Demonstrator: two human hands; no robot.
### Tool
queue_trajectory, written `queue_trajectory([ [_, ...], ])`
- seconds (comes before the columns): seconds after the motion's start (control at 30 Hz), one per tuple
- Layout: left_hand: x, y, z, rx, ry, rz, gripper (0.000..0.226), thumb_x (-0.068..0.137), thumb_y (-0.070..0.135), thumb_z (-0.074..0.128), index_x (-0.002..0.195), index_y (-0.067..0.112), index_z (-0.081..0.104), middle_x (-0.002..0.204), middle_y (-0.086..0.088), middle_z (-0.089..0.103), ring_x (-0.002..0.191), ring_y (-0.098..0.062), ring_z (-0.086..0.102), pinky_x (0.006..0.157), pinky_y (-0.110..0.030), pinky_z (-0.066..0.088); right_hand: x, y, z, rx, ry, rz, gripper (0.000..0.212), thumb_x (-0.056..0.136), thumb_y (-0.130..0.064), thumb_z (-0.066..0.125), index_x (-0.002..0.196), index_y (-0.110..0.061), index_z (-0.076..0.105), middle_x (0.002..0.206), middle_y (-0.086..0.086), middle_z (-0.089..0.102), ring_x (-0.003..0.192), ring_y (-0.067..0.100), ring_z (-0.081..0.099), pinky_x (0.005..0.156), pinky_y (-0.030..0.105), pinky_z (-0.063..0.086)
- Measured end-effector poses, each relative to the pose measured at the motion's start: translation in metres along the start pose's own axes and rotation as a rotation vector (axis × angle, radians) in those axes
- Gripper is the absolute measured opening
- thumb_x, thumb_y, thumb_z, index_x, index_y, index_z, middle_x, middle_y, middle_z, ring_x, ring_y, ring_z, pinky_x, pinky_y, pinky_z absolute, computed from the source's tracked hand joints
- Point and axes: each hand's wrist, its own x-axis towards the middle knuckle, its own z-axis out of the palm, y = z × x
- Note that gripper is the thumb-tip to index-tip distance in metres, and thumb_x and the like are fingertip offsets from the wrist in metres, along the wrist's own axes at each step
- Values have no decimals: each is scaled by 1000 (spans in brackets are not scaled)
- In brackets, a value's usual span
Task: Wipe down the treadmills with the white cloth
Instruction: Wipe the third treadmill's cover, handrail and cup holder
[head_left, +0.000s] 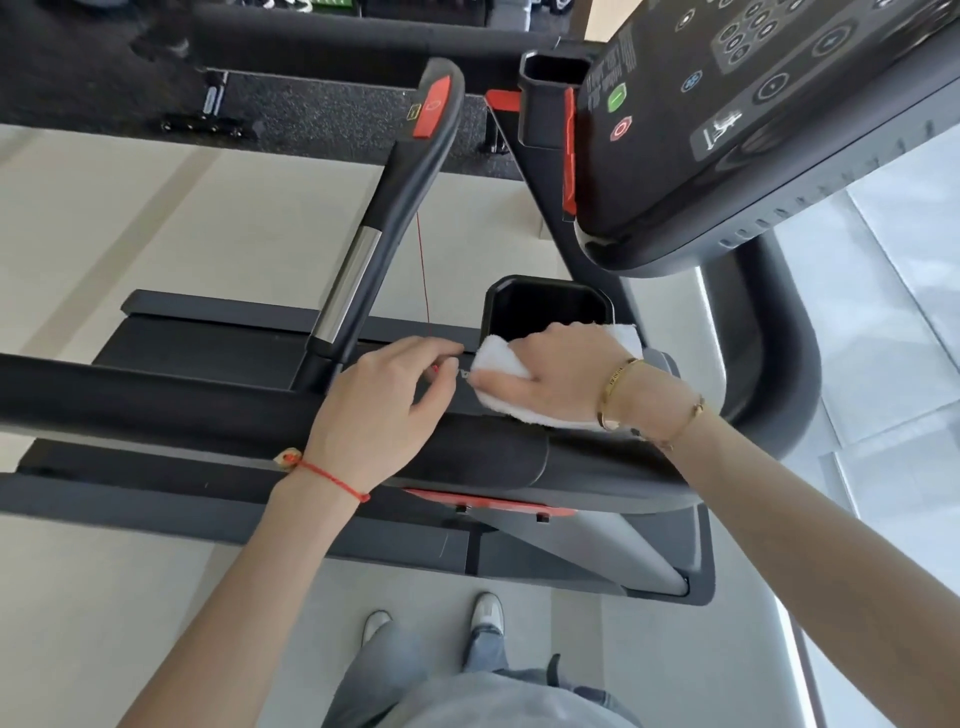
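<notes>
Right hand (561, 364) presses the white cloth (498, 358) flat on the treadmill (156, 395) crossbar, at 6 o'clock of the black cup holder (545, 312); fingers spread over it. Left hand (384, 410), just at 9 o'clock, fingers curled, pinches the red safety cord (423, 270) aside. Advice: keep cord clear, wipe along the bar, even pressure, then around the holder rim.
</notes>
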Motion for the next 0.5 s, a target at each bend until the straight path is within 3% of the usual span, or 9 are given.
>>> queue_trajectory([
  [0.17, 0, -2, -4, -29, -25, 48, 26, 99, 22, 52, 118, 17, 68, 100, 8, 69, 82, -1, 58, 78, -33, 57, -16, -6, 11, 22, 171, 109, 54, 79, -77, 27, 78, -25, 45, 62, -9, 42, 62, 17, 41, 62, 32, 32],
  [0.33, -8, -18, -24, 1, -92, 97, 26, 99, 25, 52, 119, 20, 68, 100, 11, 68, 83, -2, 61, 77, -26, 56, -36, -15, 5, 204, 219, 123, 55, 84, -69, 29, 93, -18, 49, 68, -2, 55, 66, 22, 55, 62, 34, 42],
  [0.43, -17, -34, -42, 18, -110, 123, 25, 98, 23, 53, 119, 20, 68, 101, 11, 69, 86, -2, 63, 81, -23, 54, -55, -16, -2, 418, 248, 74, 40, 97, -50, 42, 109, -15, 59, 78, -6, 62, 75, 14, 60, 69, 10, 40],
  [0.5, -22, -45, -52, 15, -117, 134, 25, 99, 22, 53, 119, 20, 68, 102, 10, 70, 88, -4, 64, 83, -25, 55, -72, -24, -5, 435, 244, -3, 36, 99, -41, 43, 125, -20, 55, 95, -14, 63, 93, -3, 60, 84, 1, 36],
])
